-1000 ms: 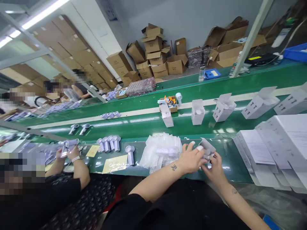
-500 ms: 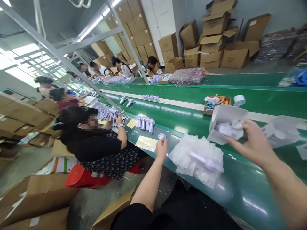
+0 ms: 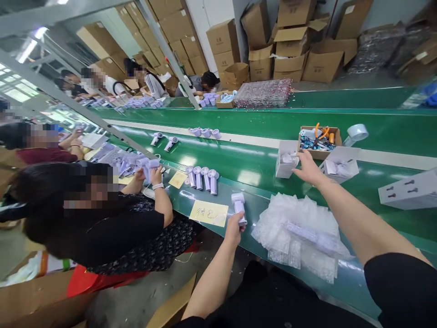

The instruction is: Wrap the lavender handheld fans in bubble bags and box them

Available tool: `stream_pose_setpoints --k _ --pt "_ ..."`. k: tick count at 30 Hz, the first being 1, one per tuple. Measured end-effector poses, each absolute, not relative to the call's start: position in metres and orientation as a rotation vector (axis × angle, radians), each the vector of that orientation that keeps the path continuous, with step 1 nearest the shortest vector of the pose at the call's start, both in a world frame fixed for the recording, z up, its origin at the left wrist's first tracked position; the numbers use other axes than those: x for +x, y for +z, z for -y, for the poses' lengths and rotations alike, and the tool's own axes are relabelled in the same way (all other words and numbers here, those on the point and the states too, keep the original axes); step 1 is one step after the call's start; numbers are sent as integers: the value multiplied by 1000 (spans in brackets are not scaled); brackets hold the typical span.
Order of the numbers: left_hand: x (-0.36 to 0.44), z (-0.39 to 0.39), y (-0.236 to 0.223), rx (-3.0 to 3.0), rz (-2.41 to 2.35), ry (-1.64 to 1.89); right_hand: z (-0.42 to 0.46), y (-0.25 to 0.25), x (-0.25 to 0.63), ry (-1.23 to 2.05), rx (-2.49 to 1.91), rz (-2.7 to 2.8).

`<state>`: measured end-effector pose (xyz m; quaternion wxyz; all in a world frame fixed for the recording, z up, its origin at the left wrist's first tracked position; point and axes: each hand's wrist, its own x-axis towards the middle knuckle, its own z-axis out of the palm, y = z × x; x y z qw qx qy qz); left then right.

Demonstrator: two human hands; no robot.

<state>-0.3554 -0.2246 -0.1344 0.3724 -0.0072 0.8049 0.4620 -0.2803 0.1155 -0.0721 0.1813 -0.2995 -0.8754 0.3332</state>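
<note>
The pile of bubble bags (image 3: 303, 218) lies on the worktop (image 3: 254, 200); on top of it lies a bagged item (image 3: 305, 233), its outline obscured by the film.

Left hand (image 3: 235, 228): positioned left of the pile. Grip closed around the lower handle of a lilac handheld fan (image 3: 238, 203); the fingers conceal part of the handle. Whether the handle end contacts the surface cannot be determined.

Right hand (image 3: 307, 168): positioned beyond the pile, at the right edge of an open white carton (image 3: 283, 171). Grip narrow, thumb and fingers slightly apart; it cannot be determined whether they clasp the carton wall or only touch it. The carton stands upright beyond the pile; its pale contents show at the opening but cannot be identified.

A second carton (image 3: 351, 173), beyond the pile and farther right, is partly behind the right wrist. A third carton (image 3: 406, 191), right of the pile, is cut off by the view's edge. In the tool tray (image 3: 320, 154), beyond the pile, parts overlap; only the orange handles are distinct. Left of the pile lies a yellow card (image 3: 209, 213) with handwriting
</note>
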Motion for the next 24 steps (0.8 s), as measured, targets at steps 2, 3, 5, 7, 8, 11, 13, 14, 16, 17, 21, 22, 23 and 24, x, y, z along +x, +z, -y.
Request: stream_pose_setpoints --k 2,3,5,7,8,11,13,14,16,17,21,22,23,24 --pt "-333 213 -122 16 -1782 1437 -76 -66 -253 1184 -1010 2254" --pt "-321 207 -113 65 -1653 1520 -50 -64 -240 1412 -1118 2095" --pt "-302 202 -97 313 -1491 1509 2 -60 -214 2139 -1128 1814" --pt "-294 207 -86 713 -1450 1364 44 -56 -192 2464 -1122 1444" --pt "-295 214 -84 921 -1496 1278 58 -55 -182 2507 -1143 1279" --pt "-309 237 -99 1373 -1944 944 70 -52 -151 2443 -1290 921" --pt "-318 247 -119 1516 -2206 687 66 -52 -130 2473 -1362 788" --pt "-322 249 -129 1564 -2249 601 65 -52 -119 2506 -1380 744" --pt "-324 246 -141 1601 -2234 570 68 -51 -100 2577 -1366 700" --pt "-323 242 -142 1579 -2221 619 73 -50 -93 2615 -1340 697" --pt "-315 223 -112 1295 -2223 958 104 -39 -88 2779 -1177 857" --pt "-313 218 -101 1246 -2199 1015 112 -35 -92 2811 -1134 931" --pt "-312 213 -91 1223 -2156 1053 120 -32 -98 2831 -1100 994" --pt "-311 210 -82 1215 -2104 1081 126 -29 -104 2836 -1077 1035"
